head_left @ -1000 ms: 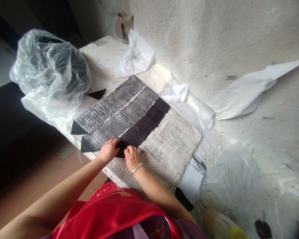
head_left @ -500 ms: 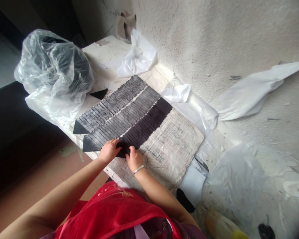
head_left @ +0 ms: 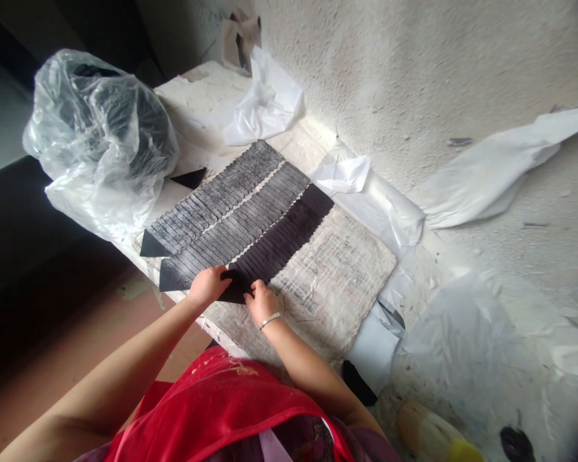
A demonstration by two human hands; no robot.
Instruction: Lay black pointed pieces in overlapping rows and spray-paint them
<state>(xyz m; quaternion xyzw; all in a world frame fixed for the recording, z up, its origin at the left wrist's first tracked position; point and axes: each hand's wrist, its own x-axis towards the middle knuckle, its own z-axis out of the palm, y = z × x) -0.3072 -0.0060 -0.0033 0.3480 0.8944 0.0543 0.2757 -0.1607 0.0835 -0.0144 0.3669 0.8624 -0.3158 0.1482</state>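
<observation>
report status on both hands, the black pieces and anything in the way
Left hand on left edge of nearest black piece, right hand at its right corner. Dark row overlapped, beside two speckled rows. Plastic bag off left, apart from both hands.

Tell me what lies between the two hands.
In the head view, the near end of the plain black row of strips lies between the left hand and the right hand.

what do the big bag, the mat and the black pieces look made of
Bag: thin plastic, glossy, as it is see-through and crinkled. Mat: probably coarse cloth, dull, with crossing threads showing. Black pieces: perhaps fabric or thin leather, matt and flat; the look leaves it open.
</observation>
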